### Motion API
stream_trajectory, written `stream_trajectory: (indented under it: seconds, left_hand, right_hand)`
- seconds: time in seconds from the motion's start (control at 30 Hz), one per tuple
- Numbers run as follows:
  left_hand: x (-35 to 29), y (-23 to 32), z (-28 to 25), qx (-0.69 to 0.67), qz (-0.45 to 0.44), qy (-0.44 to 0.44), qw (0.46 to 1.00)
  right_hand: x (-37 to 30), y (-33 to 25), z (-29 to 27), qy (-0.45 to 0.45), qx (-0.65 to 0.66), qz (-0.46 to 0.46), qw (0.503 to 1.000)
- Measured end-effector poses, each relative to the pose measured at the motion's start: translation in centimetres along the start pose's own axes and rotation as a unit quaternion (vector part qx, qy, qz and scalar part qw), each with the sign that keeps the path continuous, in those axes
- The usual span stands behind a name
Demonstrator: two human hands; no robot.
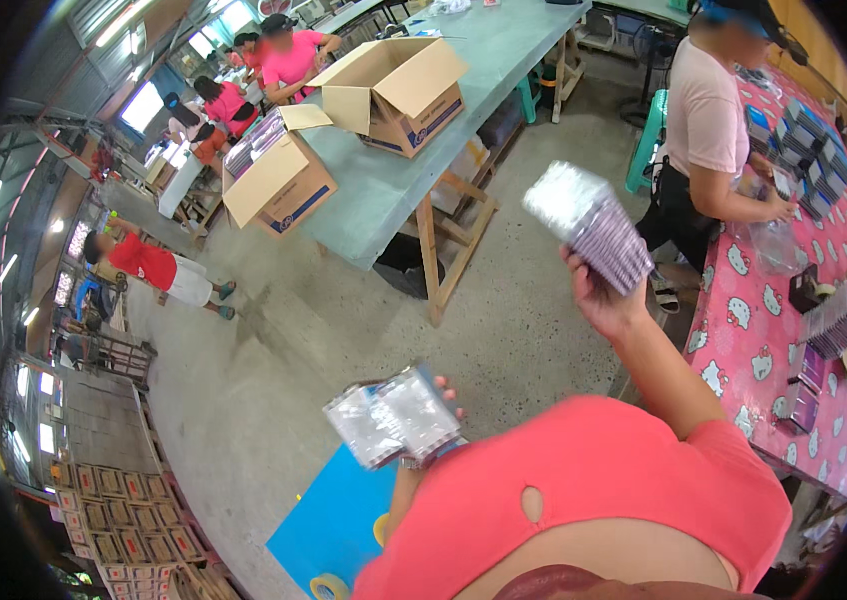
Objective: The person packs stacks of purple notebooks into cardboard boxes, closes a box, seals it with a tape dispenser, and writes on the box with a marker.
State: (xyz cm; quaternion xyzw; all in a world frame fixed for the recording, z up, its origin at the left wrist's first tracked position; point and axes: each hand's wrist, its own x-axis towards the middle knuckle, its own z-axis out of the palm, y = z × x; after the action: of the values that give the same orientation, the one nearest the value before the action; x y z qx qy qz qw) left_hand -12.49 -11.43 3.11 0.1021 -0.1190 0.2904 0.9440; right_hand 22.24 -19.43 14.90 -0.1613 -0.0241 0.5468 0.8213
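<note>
Clearly, both hands are loaded. Near the centre right of the frame, the bare right hand (605, 305) is lifted on a bent arm, its forearm slanting up and leftward from the coral-pink sleeve (738, 465); its fingers are clamped round the lower part of a tall stack of thin purple-edged packs in shiny clear wrap (598, 225), which tilts toward the upper left. Lower, at the bottom centre, the left hand (450, 398) is held in front of the body, its forearm partly covered by the shirt; the fingertips show along the right side of a silvery, plastic-wrapped bundle of flat packs (390, 415), gripping it, though most of the palm is hidden. Beneath that bundle, a flat bright-blue surface (328, 520) carries a yellowish roll of tape (328, 587) at the lower edge. Along the right side runs a table with a pink cat-print cover (708, 345), bearing purple-edged stacks (833, 325); beside it, at the upper right, stands a co-worker in a pale pink shirt (708, 120). Two open brown cardboard boxes (408, 105) sit by a grey-green table (373, 215) at the upper centre.
</note>
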Motion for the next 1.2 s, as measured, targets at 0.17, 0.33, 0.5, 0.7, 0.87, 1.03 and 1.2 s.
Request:
stream_trajectory:
  seconds: [0.17, 0.33, 0.5, 0.7, 0.87, 1.03, 1.2]
  left_hand:
    - [2.1, 3.4, 0.6, 0.007, 0.067, 0.024, 0.997]
    - [7.8, 6.6, -1.0, 0.083, 0.12, 0.039, 0.989]
    - [16.0, 8.1, -2.7, 0.063, 0.138, 0.081, 0.985]
    - [22.2, 12.4, -5.4, 0.086, 0.139, 0.049, 0.985]
    - [25.9, 18.9, -5.7, 0.159, 0.153, 0.052, 0.974]
    - [31.2, 29.2, -5.0, 0.175, 0.132, 0.079, 0.972]
    - [35.9, 37.7, -5.0, 0.142, 0.123, 0.049, 0.981]
  right_hand:
    - [8.5, 0.5, -0.5, -0.045, 0.147, 0.032, 0.988]
    - [18.0, 1.3, 1.5, 0.054, 0.126, -0.002, 0.99]
    - [26.8, -0.6, 2.7, 0.015, 0.045, 0.018, 0.999]
    - [36.2, -1.6, 7.8, 0.007, -0.238, -0.1, 0.966]
    - [44.6, -3.0, 13.9, -0.079, -0.445, -0.298, 0.84]
    - [53.7, -3.3, 21.6, -0.079, -0.591, -0.436, 0.674]
    - [63.0, -1.4, 27.6, -0.039, -0.739, -0.398, 0.542]
